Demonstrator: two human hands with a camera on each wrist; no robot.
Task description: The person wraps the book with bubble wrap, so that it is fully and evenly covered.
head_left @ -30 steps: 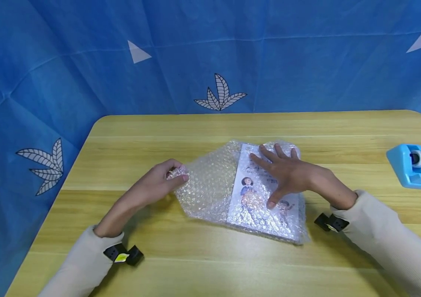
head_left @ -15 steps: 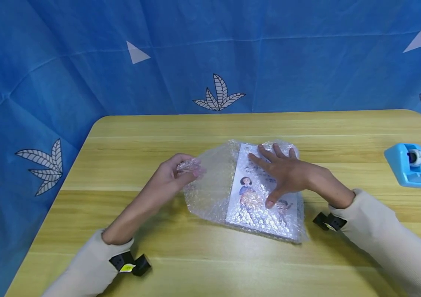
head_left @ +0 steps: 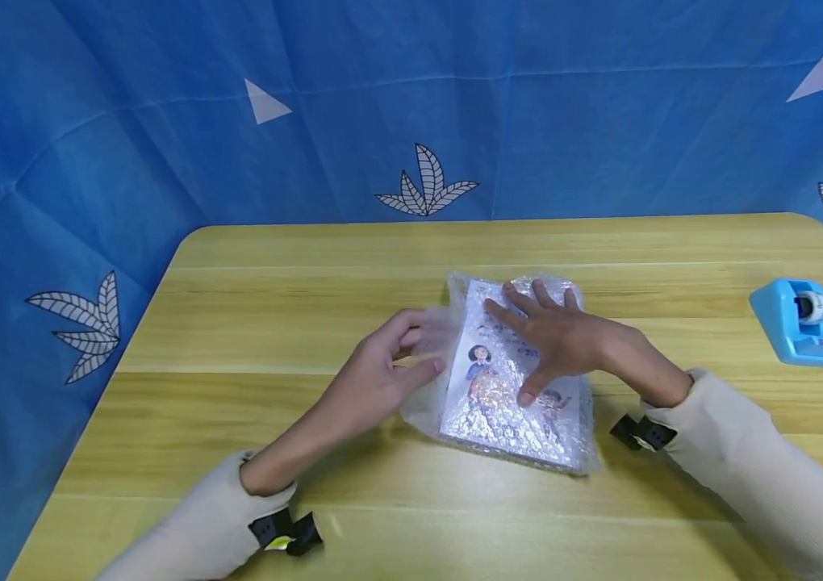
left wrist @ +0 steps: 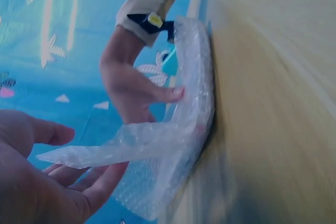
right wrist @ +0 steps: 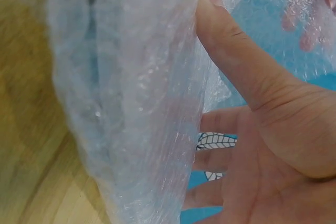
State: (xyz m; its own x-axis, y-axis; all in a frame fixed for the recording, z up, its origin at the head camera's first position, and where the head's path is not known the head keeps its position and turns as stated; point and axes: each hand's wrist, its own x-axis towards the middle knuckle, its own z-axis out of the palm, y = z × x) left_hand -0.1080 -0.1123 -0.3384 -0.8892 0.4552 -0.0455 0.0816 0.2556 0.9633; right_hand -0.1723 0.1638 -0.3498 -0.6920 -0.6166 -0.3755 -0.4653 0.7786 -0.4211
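A book (head_left: 487, 403) with a drawn girl on its pale cover lies on the table, wrapped in bubble wrap (head_left: 455, 294). My right hand (head_left: 564, 343) presses on it with fingers spread over the cover's upper right. Along the book's left side a loose flap of bubble wrap (left wrist: 115, 148) stands raised. My left hand (head_left: 382, 367) is at this flap. In the left wrist view its fingers (left wrist: 105, 182) lie beneath the flap, and the thumb stands apart above it. Through the film in the right wrist view, left fingertips (right wrist: 310, 38) show blurred.
A blue tape dispenser (head_left: 796, 323) with a roll in it stands at the right of the wooden table (head_left: 252, 307). Behind and to the left hangs a blue cloth (head_left: 353, 105) printed with leaves and triangles.
My left hand has moved right toward the book, folding the flap up and inward. Its thumb has let go of the flap's edge. The right hand stays in place on the book.
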